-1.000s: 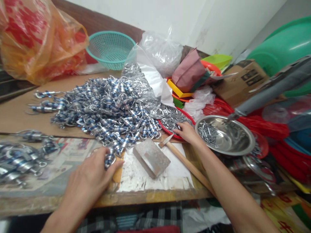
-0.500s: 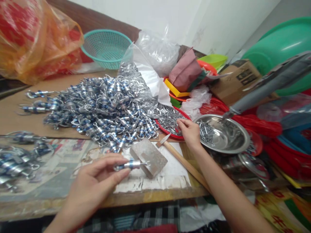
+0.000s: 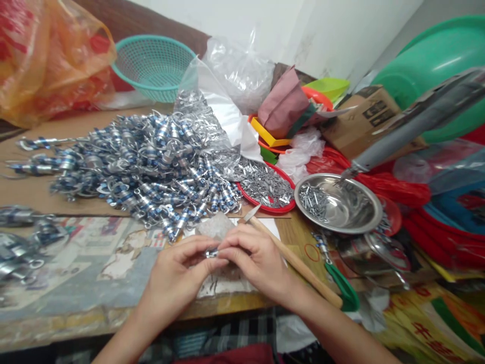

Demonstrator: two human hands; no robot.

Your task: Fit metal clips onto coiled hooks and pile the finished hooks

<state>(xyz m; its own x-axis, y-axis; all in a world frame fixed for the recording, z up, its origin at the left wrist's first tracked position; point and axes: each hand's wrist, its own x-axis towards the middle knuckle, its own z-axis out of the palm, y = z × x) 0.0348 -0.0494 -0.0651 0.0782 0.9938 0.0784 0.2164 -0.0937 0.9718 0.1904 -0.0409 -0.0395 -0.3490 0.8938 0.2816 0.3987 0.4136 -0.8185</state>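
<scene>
My left hand (image 3: pixel 172 270) is closed on a metal expansion hook bolt (image 3: pixel 211 253), mostly covered by the fingers. My right hand (image 3: pixel 261 258) meets it, fingertips pinched at the bolt's right end; any small part between them is hidden. Behind and beneath the hands lies a grey metal block (image 3: pixel 215 225), partly covered. A hammer (image 3: pixel 293 263) with a wooden handle rests just right of my right hand. Beyond the block, a big heap of blue-banded hook bolts (image 3: pixel 144 156) spreads over cardboard. A red tray (image 3: pixel 291 206) holds many small flat metal pieces.
Right of the tray stands a steel bowl (image 3: pixel 373 222) with metal pins inside. A grey tool handle (image 3: pixel 394 139) slants over it. More hook bolts (image 3: pixel 18 253) lie at left. Behind are a teal basket (image 3: pixel 155 65), an orange bag (image 3: pixel 49 65) and a cardboard box (image 3: pixel 364 121).
My right hand has left the red tray and come left and nearer, joining my left hand at the bolt. The bolt was in plain sight before; the view has shifted slightly.
</scene>
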